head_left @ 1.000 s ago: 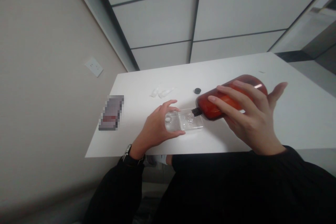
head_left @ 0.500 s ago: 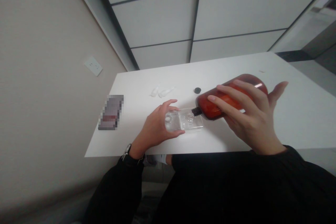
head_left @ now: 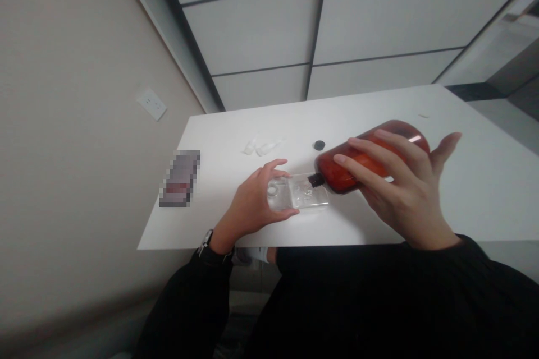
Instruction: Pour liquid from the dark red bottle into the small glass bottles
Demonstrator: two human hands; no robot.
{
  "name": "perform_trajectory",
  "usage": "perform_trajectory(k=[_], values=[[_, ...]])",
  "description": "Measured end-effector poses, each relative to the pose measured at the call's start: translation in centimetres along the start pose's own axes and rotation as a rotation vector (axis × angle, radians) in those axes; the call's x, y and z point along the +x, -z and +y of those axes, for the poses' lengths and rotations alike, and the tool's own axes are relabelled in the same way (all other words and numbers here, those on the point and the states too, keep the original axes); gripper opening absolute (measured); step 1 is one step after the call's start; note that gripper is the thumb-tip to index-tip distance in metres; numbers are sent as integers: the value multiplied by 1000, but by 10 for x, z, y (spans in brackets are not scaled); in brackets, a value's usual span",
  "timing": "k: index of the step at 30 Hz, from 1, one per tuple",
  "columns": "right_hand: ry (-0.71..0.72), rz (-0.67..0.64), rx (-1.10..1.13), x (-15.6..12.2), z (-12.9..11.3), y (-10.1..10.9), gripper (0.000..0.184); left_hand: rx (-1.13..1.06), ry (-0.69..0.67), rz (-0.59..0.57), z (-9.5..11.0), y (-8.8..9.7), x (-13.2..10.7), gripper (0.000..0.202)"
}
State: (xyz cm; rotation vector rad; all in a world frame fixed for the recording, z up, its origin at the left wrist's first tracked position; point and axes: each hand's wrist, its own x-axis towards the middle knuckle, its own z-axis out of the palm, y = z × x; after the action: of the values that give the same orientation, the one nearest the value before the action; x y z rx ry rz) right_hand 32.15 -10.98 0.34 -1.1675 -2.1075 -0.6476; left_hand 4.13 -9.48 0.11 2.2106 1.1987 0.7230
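Observation:
My left hand (head_left: 256,199) curls its thumb and fingers around the left end of a clear plastic box (head_left: 301,202) with two sections, on the white table. Clear liquid seems to lie in the box's right section; a small round white piece shows in the left one. In my right hand (head_left: 404,185) is a large amber bottle (head_left: 343,171), tilted with its dark threaded neck (head_left: 315,180) pointing down to the left over the box's right section. The bottle has no cap on. Beyond the box lies a small black cap (head_left: 319,145).
Behind the box, two small translucent pieces (head_left: 265,148) lie on the white table (head_left: 219,179). A pixelated flat item (head_left: 179,178) rests near the left edge. White panels stand behind the table, and a wall with a socket (head_left: 152,104) is at the left.
The view has shifted very slightly. Both hands keep their hold, and the bottle stays tilted over the box.

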Motion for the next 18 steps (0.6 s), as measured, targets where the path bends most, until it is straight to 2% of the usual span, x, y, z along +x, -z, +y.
perform_trajectory(k=[18], values=[[39, 58, -29, 1, -1, -5, 68, 4, -11, 2, -2, -1, -1, 84]])
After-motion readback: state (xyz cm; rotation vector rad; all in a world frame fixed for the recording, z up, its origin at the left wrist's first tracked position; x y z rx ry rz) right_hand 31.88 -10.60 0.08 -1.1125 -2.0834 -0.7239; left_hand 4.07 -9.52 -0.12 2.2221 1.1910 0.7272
